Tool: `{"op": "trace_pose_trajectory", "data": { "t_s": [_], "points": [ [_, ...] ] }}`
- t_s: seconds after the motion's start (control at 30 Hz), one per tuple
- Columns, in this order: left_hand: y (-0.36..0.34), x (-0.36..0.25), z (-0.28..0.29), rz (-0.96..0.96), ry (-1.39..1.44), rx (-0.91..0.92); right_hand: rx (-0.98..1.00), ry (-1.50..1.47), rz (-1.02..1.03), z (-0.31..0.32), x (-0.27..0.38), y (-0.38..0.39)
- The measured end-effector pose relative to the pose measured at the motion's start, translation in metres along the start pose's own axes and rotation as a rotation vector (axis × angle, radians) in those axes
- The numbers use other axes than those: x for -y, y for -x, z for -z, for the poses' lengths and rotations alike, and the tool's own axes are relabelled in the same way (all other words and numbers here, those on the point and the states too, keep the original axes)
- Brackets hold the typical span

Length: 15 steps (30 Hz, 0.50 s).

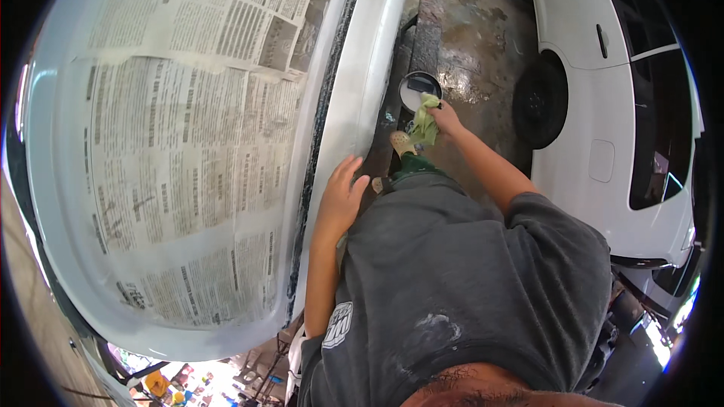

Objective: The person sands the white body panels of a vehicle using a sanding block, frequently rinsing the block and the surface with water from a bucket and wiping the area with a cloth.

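Note:
A crumpled light green cloth (425, 128) hangs from my right hand (446, 117), whose fingers are closed around it. Right behind it is a round bucket (408, 102) with a dark rim and pale, whitish contents, and a dark rectangular block (420, 85) shows inside. The cloth overlaps the bucket's near edge; whether it touches the rim I cannot tell. My left hand (343, 200) is by the edge of a white car panel (360, 68), fingers stretched out and holding nothing. It seems to lie against the panel's side.
Newspaper sheets (196, 151) cover the large window area of the car at left, bordered by a dark strip (317, 120). A white car (588, 105) with a black wheel (540, 102) stands at right. Between them runs a wet, stained floor (471, 45). My shoe (402, 142) is near the bucket.

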<state>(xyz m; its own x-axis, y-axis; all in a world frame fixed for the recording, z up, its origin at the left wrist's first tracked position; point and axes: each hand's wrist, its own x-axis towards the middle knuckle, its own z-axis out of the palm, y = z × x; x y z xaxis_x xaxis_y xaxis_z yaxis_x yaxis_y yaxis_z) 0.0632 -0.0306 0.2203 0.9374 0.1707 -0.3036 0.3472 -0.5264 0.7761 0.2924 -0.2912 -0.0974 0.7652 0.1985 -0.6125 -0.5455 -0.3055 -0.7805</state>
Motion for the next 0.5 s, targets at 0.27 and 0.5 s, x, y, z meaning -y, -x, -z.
{"op": "trace_pose_trajectory", "data": {
  "t_s": [0.27,0.5],
  "points": [
    [0.018,0.018,0.008,0.128,0.025,-0.078,-0.008,-0.088,-0.116,0.014,0.034,-0.044],
    [-0.017,-0.004,0.016,0.094,0.257,-0.113,0.439,-0.226,-0.191,-0.025,0.182,0.081]
  ]
}}
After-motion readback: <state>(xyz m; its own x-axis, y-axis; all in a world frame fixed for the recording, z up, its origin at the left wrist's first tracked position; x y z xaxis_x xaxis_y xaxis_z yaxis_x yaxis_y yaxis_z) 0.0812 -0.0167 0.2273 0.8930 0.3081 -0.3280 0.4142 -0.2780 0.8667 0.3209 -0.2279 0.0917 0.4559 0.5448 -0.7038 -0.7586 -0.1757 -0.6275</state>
